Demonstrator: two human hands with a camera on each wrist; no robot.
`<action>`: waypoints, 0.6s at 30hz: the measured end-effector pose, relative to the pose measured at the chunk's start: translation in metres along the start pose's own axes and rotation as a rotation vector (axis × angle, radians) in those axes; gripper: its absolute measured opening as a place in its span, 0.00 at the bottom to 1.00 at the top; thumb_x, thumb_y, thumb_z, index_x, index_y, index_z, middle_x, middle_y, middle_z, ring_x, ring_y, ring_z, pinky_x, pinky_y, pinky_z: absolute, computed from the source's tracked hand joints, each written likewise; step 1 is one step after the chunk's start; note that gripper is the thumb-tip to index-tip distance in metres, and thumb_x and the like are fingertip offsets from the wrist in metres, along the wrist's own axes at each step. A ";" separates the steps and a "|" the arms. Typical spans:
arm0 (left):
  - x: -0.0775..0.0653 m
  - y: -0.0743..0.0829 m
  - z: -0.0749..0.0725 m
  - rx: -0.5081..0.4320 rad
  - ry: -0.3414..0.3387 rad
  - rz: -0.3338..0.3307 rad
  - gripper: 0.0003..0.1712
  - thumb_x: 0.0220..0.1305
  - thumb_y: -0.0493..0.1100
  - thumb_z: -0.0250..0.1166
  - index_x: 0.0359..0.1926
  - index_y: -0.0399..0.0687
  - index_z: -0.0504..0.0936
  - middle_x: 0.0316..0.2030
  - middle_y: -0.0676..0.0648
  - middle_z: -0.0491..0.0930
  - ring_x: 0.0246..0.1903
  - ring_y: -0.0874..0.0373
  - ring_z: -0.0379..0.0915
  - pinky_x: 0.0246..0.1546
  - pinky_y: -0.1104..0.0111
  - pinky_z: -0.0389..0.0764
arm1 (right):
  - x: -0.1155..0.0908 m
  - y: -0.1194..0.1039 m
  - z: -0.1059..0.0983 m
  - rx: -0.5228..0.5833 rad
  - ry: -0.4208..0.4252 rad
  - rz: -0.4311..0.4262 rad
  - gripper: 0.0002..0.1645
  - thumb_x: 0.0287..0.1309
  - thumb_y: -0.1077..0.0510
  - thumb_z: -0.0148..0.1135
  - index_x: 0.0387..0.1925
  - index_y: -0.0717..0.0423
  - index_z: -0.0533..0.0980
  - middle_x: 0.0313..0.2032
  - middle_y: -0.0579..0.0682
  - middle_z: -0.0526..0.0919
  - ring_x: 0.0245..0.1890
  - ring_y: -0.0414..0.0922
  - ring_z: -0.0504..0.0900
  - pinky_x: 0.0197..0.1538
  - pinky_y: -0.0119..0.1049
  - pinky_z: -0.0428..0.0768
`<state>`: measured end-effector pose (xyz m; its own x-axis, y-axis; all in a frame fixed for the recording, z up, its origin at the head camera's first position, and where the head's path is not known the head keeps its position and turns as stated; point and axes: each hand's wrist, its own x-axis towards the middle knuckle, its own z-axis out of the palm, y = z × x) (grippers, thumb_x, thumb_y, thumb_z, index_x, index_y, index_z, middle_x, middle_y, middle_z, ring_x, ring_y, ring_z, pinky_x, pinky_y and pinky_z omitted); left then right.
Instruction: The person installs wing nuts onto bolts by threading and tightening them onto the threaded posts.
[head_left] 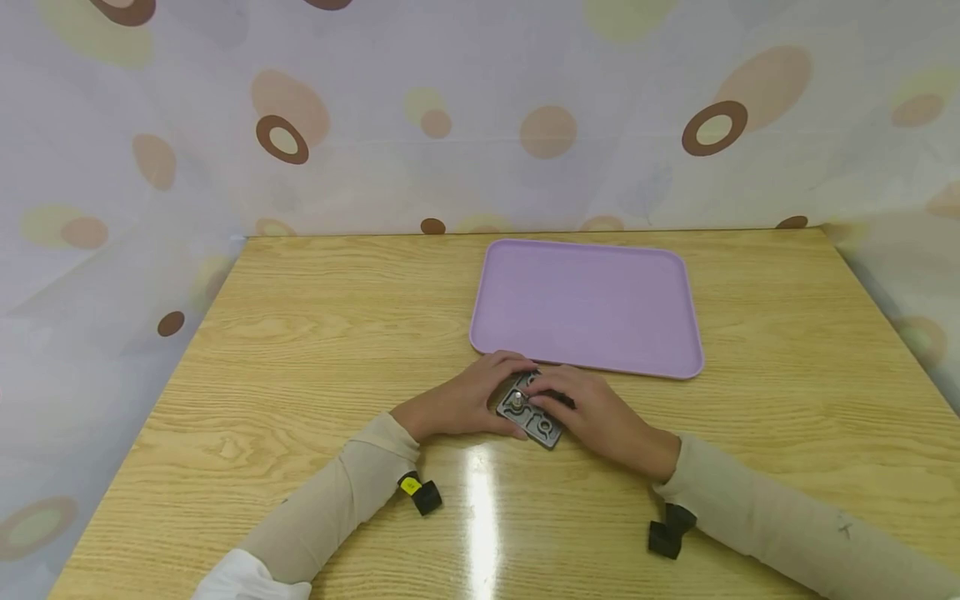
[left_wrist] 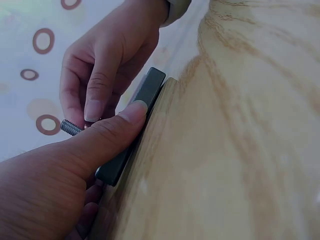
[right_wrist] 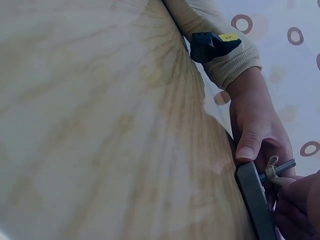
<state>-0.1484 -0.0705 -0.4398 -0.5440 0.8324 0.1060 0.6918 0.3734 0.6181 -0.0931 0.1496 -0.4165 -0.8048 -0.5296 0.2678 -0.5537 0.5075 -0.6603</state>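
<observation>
On the wooden table lies a small grey metal plate (head_left: 531, 423) with raised shapes on its upper face. My left hand (head_left: 467, 402) grips it by opposite edges, the thumb along its near side (left_wrist: 134, 112). A threaded bolt (left_wrist: 70, 127) stands up from the plate. Around the bolt sits a wing nut (right_wrist: 272, 168), its lobe plain in the right wrist view. My right hand (head_left: 603, 421) reaches over the plate from the right and pinches the wing nut with its fingertips. Those fingers partly hide the nut in the left wrist view.
A light purple tray (head_left: 585, 308) lies just beyond the hands, its near rim close to the plate. Behind the table (head_left: 315, 333) hangs a patterned cloth (head_left: 480, 100), which also lines both sides. Black wrist devices (head_left: 427, 497) sit below both sleeves.
</observation>
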 end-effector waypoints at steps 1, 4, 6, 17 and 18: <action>0.000 0.000 0.000 0.000 0.000 -0.001 0.52 0.46 0.63 0.71 0.67 0.49 0.59 0.63 0.50 0.59 0.61 0.61 0.53 0.62 0.68 0.57 | 0.000 0.000 0.000 0.007 -0.001 0.000 0.10 0.60 0.60 0.59 0.44 0.51 0.79 0.49 0.49 0.80 0.52 0.44 0.75 0.55 0.40 0.73; 0.000 0.000 -0.001 -0.004 -0.002 -0.004 0.52 0.46 0.63 0.71 0.67 0.49 0.59 0.63 0.50 0.59 0.61 0.61 0.53 0.62 0.68 0.57 | -0.001 0.000 0.000 0.021 -0.008 0.001 0.09 0.60 0.61 0.60 0.42 0.50 0.79 0.47 0.48 0.80 0.51 0.44 0.75 0.54 0.39 0.73; 0.000 0.001 -0.001 -0.009 -0.003 -0.007 0.52 0.46 0.63 0.71 0.67 0.49 0.59 0.63 0.50 0.59 0.61 0.61 0.53 0.62 0.68 0.57 | -0.001 0.001 0.000 0.026 -0.010 -0.001 0.08 0.59 0.61 0.60 0.41 0.50 0.80 0.46 0.46 0.81 0.50 0.42 0.76 0.53 0.38 0.74; 0.000 0.002 -0.001 -0.013 -0.005 -0.008 0.51 0.46 0.63 0.70 0.67 0.49 0.59 0.63 0.50 0.58 0.62 0.61 0.52 0.63 0.67 0.56 | 0.000 0.000 0.003 0.012 0.000 -0.015 0.13 0.56 0.54 0.64 0.44 0.49 0.79 0.45 0.42 0.80 0.47 0.39 0.76 0.50 0.38 0.75; 0.000 0.002 -0.001 -0.012 -0.005 -0.009 0.51 0.46 0.63 0.70 0.67 0.49 0.59 0.63 0.50 0.58 0.62 0.61 0.52 0.63 0.67 0.56 | 0.001 -0.001 0.003 0.012 0.000 -0.011 0.15 0.55 0.54 0.65 0.45 0.49 0.78 0.47 0.43 0.79 0.49 0.40 0.75 0.51 0.39 0.75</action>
<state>-0.1477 -0.0707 -0.4380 -0.5476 0.8312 0.0962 0.6813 0.3762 0.6279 -0.0923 0.1464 -0.4178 -0.7987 -0.5349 0.2755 -0.5600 0.4933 -0.6656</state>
